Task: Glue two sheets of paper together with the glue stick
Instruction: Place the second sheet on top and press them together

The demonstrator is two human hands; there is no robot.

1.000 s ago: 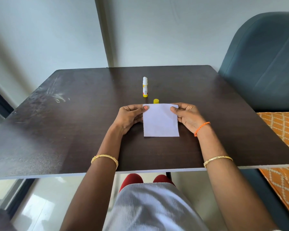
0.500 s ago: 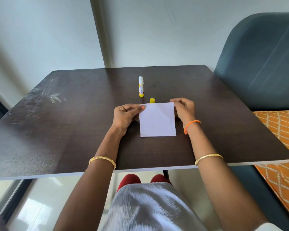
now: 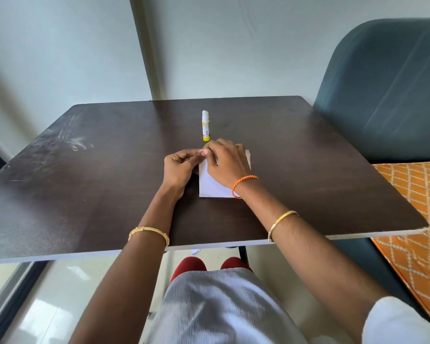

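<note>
A small stack of white paper (image 3: 212, 186) lies flat on the dark table (image 3: 104, 184), just in front of me. My left hand (image 3: 180, 168) rests at the paper's left edge, thumb and fingers pinched on its far left corner. My right hand (image 3: 228, 165) lies across the top of the paper, its fingertips meeting the left hand's at that same corner. The glue stick (image 3: 205, 125), white and yellow with its cap off, stands upright just beyond my hands. Its yellow cap is hidden behind my right hand.
A dark teal chair (image 3: 387, 95) stands close to the table's right side, with an orange patterned cushion (image 3: 415, 194) below it. A wall runs behind the table's far edge. My lap and knees sit under the near edge.
My right hand has slid from the paper's right edge across to its far left corner, covering most of the sheet and the yellow cap. My left hand has stayed at that corner.
</note>
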